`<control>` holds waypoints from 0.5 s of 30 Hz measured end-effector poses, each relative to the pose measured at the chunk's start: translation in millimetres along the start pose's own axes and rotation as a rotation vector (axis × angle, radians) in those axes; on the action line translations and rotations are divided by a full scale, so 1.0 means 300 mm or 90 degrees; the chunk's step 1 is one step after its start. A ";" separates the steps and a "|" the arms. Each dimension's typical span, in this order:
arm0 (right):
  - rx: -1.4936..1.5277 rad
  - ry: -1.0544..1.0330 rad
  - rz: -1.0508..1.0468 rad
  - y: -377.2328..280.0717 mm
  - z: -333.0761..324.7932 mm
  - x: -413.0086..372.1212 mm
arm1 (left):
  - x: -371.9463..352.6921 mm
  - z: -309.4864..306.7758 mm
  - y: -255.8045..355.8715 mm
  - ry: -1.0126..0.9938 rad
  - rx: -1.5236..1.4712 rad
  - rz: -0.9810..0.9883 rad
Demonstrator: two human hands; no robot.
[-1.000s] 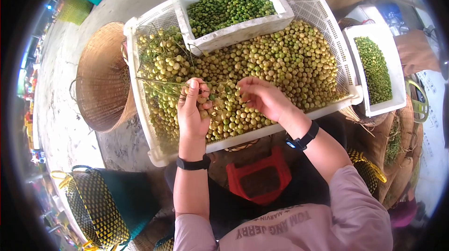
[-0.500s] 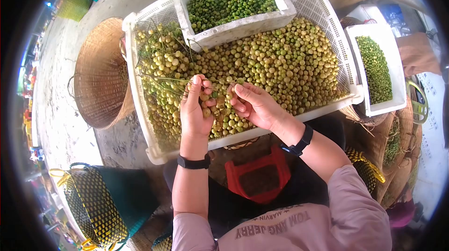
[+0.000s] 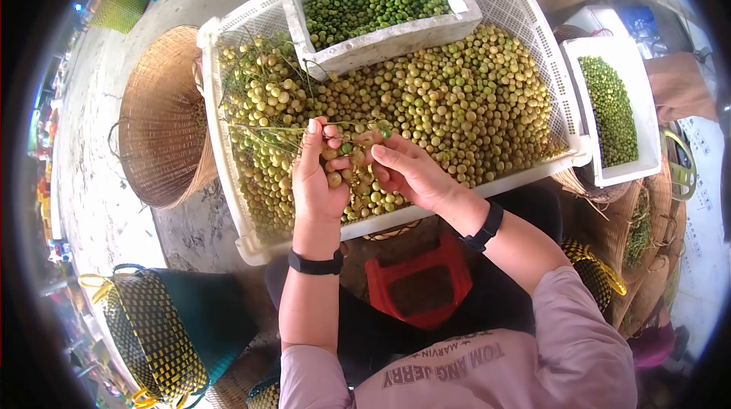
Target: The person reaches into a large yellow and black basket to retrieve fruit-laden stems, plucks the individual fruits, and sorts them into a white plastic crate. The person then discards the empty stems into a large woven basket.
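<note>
My left hand is closed on a thin green fruit stem that carries small round yellow-green fruits. Some of these fruits show between its fingers and thumb. Close on the right, my right hand has thumb and fingers pinched at the fruit cluster; its fingertips partly hide what they grip. Both hands are over the front part of a white plastic crate, which holds a thick layer of loose yellowish fruits. More stemmed fruits lie at the crate's left side.
A white foam box of green fruits rests across the crate's back. Another foam box of green fruits stands at the right. On the left are a wicker basket and a checkered woven basket. A red stool is below the crate.
My right hand has shifted slightly left, closer to my left hand and the fruit cluster. My left hand stays nearly in place, holding the stem.
</note>
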State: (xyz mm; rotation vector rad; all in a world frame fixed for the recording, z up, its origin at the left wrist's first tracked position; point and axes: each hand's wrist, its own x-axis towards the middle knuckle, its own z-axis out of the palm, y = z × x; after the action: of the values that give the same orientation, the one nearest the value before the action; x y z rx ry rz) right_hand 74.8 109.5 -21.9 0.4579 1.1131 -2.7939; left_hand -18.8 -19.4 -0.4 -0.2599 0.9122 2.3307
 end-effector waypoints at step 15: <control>0.074 -0.005 0.012 -0.050 -0.022 -0.005 | -0.003 -0.002 0.035 -0.034 -0.070 -0.041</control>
State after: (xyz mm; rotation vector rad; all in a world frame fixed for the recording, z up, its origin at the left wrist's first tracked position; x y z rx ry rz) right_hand 74.6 125.1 -16.2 0.4644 0.9428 -2.8515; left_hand -24.5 -26.3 5.2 -0.2662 0.7405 2.3205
